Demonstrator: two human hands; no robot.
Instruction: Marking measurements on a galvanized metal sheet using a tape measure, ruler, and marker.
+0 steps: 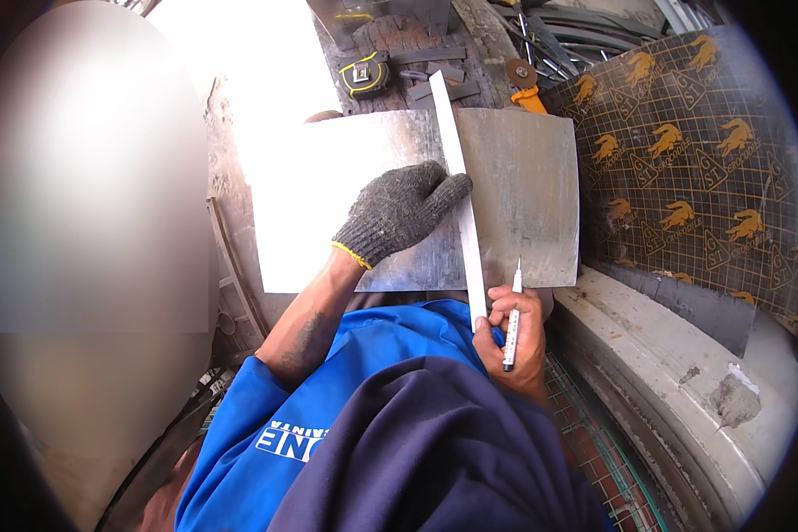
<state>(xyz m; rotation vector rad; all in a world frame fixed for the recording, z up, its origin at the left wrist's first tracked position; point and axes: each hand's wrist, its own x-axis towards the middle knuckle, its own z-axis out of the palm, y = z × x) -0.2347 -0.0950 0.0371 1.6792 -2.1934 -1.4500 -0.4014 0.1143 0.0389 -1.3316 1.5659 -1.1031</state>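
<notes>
On metal sheet, left grip part-spread, pressing strip; right grip curled round marker

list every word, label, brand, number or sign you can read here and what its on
Exact wording and brands left uncopied:
Blue cloth shirt: large white lettering, partly hidden by dark navy cloth.
Dark flat panel with yellowish grid lines: repeated orange-yellow animal emblems, lettering, triangular signs.
Slim white marker pen: dark print, too small to read.
</notes>
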